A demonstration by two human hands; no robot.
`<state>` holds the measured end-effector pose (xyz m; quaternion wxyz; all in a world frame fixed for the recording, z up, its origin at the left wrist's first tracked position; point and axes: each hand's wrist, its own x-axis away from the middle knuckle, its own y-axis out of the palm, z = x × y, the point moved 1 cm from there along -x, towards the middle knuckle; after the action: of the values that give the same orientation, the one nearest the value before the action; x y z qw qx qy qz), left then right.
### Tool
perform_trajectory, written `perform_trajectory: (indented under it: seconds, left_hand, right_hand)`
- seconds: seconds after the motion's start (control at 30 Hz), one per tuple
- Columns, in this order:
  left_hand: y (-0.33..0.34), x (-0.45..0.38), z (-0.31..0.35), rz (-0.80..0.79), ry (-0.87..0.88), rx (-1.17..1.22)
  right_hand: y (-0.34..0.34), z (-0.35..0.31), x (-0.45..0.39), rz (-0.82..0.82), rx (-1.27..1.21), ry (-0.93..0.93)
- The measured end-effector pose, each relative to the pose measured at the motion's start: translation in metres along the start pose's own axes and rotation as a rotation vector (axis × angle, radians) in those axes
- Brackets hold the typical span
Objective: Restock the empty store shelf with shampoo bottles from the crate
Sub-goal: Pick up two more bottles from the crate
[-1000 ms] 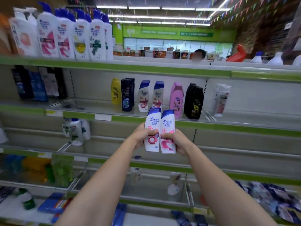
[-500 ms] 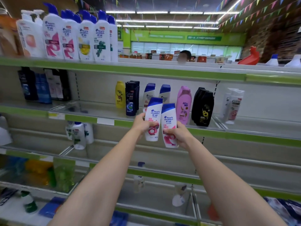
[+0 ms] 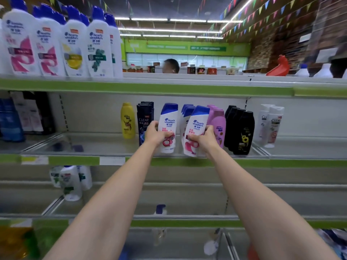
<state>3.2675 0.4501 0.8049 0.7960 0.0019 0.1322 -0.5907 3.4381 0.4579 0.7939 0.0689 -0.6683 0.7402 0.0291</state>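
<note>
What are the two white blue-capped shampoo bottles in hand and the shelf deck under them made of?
White blue-capped bottle in the left hand and its twin in the right hand: look like opaque moulded plastic, smooth with a soft sheen, graphics printed or labelled on. Pale grey shelf deck: probably painted sheet metal, given its dull reflections; the green front strip looks plastic, uncertain.

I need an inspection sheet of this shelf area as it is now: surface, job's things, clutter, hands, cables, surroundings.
Surface: middle shelf, partly bare on its left.
Job's things: two white shampoo bottles with blue caps, left bottle upright, right bottle tilted, both at the shelf front.
Clutter: yellow bottle, dark Clear bottles, pink bottles, black bottles beside them.
Hands: left hand grips the left bottle; right hand grips the right bottle.
Cables: nothing seen.
Surroundings: large bottles on the top shelf; a person behind it.
</note>
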Motion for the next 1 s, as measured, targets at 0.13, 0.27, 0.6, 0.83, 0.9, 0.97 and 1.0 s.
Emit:
perform_trajectory:
  seconds: [0.13,0.27,0.6,0.83,0.9,0.97,1.0]
  left_hand:
    - [0.003,-0.012,-0.01,-0.008,-0.01,0.005]
    - [0.007,-0.02,-0.013,-0.023,-0.019,0.0]
    - [0.012,-0.027,-0.023,0.003,0.007,-0.127]
    - [0.013,-0.026,-0.029,0.034,-0.002,-0.156]
    - [0.015,-0.027,-0.027,0.041,-0.008,-0.169]
    - [0.017,-0.026,-0.028,0.066,-0.026,-0.201]
    - [0.017,-0.025,-0.029,0.086,-0.036,-0.233]
  right_hand:
    - [0.011,0.004,-0.012,0.058,0.097,-0.028]
    - [0.018,0.006,-0.022,0.11,0.204,-0.039]
    - [0.032,0.017,-0.033,0.214,0.382,-0.056]
    - [0.031,0.022,-0.036,0.208,0.437,-0.042]
    - [0.03,0.02,-0.036,0.197,0.43,-0.022]
    - [0.029,0.021,-0.034,0.184,0.471,-0.004]
    - [0.029,0.023,-0.031,0.168,0.499,0.004]
